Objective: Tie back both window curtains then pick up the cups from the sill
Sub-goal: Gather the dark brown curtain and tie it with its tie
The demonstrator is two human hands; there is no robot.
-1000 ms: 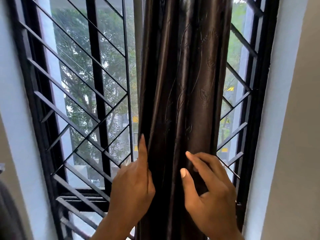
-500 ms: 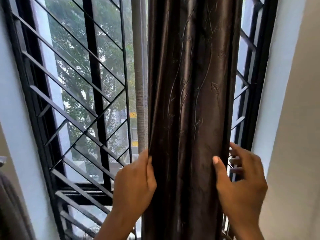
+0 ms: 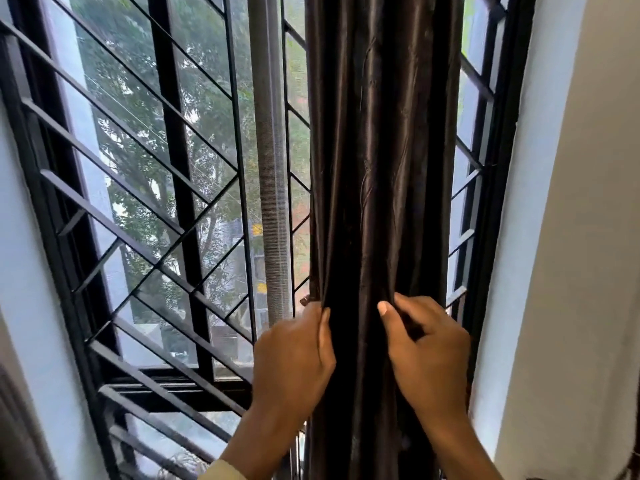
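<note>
Two hands: both on the dark brown curtain [image 3: 381, 168], at the same height.
Left hand [image 3: 294, 358]: fingers curled round the left edge of the curtain, thumb lying on the front side.
Right hand [image 3: 427, 358]: thumb and bent fingers pinch a fold on the front (fingertips partly hidden in the cloth).
Curtain: hangs gathered in narrow folds before the right part of the window.
Window bars [image 3: 156, 202]: black, with diagonal pieces, behind the curtain.
Grey strip [image 3: 269, 168]: upright, just left of the curtain.
Wall [image 3: 588, 237]: pale, at the right.
</note>
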